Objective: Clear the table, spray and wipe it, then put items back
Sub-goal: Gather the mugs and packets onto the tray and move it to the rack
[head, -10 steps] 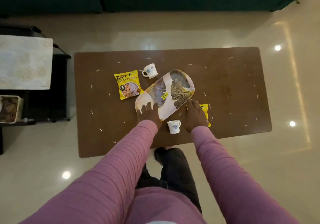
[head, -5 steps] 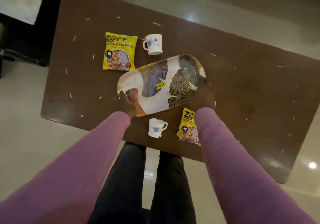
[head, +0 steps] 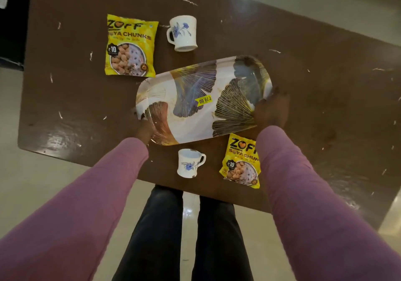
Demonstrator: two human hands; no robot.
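An oblong white tray (head: 191, 124) printed with gold and blue leaves lies across the middle of the brown table (head: 314, 98). My left hand (head: 144, 128) grips its near-left end and my right hand (head: 271, 109) grips its right end. One yellow soya-chunks packet (head: 131, 46) lies beyond the tray at the left, beside a white flowered cup (head: 183, 34). A second white cup (head: 189, 163) stands near the table's front edge, with another yellow packet (head: 240, 163) to its right, partly under my right sleeve.
Small white scraps (head: 188, 1) are scattered over the table top. A dark piece of furniture (head: 13, 20) stands off the table's left end. Pale glossy floor (head: 32, 183) surrounds the table, and my dark-trousered legs (head: 184, 237) stand at its front edge.
My head has moved closer and over the table, so everything looks larger and turned. My right hand slid from the tray's near side to its right end; the left stays at the near-left end.
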